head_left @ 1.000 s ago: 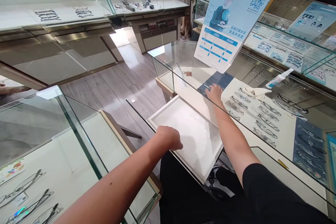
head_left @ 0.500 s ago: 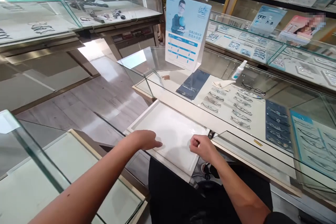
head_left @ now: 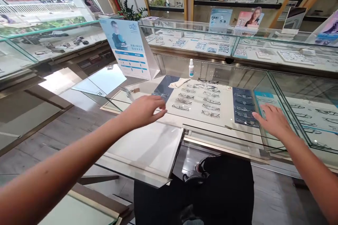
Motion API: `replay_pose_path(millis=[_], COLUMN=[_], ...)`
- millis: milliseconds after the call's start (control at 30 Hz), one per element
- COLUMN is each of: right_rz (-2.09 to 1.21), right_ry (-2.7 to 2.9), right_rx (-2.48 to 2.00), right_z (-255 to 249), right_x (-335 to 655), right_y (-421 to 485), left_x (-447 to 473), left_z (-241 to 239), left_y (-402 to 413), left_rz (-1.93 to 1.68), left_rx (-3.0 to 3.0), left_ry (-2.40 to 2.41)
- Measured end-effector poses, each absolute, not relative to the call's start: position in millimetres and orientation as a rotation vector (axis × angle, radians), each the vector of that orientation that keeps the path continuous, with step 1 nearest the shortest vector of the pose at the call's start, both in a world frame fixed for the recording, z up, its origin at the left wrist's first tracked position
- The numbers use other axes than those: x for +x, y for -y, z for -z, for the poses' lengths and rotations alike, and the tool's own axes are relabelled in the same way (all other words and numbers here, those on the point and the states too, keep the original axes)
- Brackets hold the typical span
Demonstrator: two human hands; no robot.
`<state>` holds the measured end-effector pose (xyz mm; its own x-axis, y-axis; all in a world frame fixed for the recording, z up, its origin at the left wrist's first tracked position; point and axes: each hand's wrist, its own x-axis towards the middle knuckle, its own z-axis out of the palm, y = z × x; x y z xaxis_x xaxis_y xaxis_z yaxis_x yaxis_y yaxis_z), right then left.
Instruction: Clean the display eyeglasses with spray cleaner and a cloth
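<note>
White tray (head_left: 148, 149): a shallow, bare tray standing out from the front of the display counter on my left side, above my knees, its far edge at the counter's open front.

My left hand (head_left: 146, 110) hovers over that far edge, fingers loosely stretched and slightly parted, holding nothing.

My right hand (head_left: 273, 121) lies open and flat, fingers spread, at the near right part of the glass top (head_left: 237, 77). It grips nothing, and I cannot tell whether the palm touches the glass.

Under the glass, between my hands, rows of spectacles (head_left: 196, 100) lie on a white base. A dark blue panel (head_left: 243, 107) with more frames sits just left of my right hand, and a teal card (head_left: 264, 99) lies beside it; the card's print is too small to read.

On the glass top stand a small spray bottle (head_left: 191, 68), a folded cloth (head_left: 179, 83) near it, and one loose dark pair of glasses (head_left: 208, 81).

At the far left corner stands a light blue sign (head_left: 129, 49) with a pictured person, blue bands and Chinese characters too small to read.

Behind, a second glass counter (head_left: 237, 47) holds further frames, with a potted plant (head_left: 129, 12) to the left of it.
</note>
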<state>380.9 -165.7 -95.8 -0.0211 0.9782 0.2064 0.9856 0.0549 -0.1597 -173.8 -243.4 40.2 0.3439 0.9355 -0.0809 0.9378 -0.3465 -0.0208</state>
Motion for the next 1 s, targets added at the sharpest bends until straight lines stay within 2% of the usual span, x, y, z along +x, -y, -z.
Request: replay_pose_path(millis=[133,267,400,733,1000], right_rz=[0.041,-0.006,-0.056,-0.063,-0.059], right_ry=[2.079,2.040,2.014,2.010,2.001], right_rx=[-2.078,-2.041,-2.018,-2.010,-2.002], right_z=[110.7,110.0,108.7,103.6,105.6], right_x=[386.3,377.1,373.5,365.4,368.6], right_y=[160.4,164.3,165.2,168.1,166.2], left_x=[-99.5,-48.7,-25.2,-18.4,-22.0], left_z=[-50.2,-26.2,-3.7,6.3,5.9], left_y=[141.9,60.8,15.0,-23.4,-4.5], left_rz=[0.053,0.080,0.165,0.291,0.128], left_rx=[2.835,2.898,2.901,2.898,2.871], left_ry=[-1.593,-1.556,-1.525,-1.468,-1.499])
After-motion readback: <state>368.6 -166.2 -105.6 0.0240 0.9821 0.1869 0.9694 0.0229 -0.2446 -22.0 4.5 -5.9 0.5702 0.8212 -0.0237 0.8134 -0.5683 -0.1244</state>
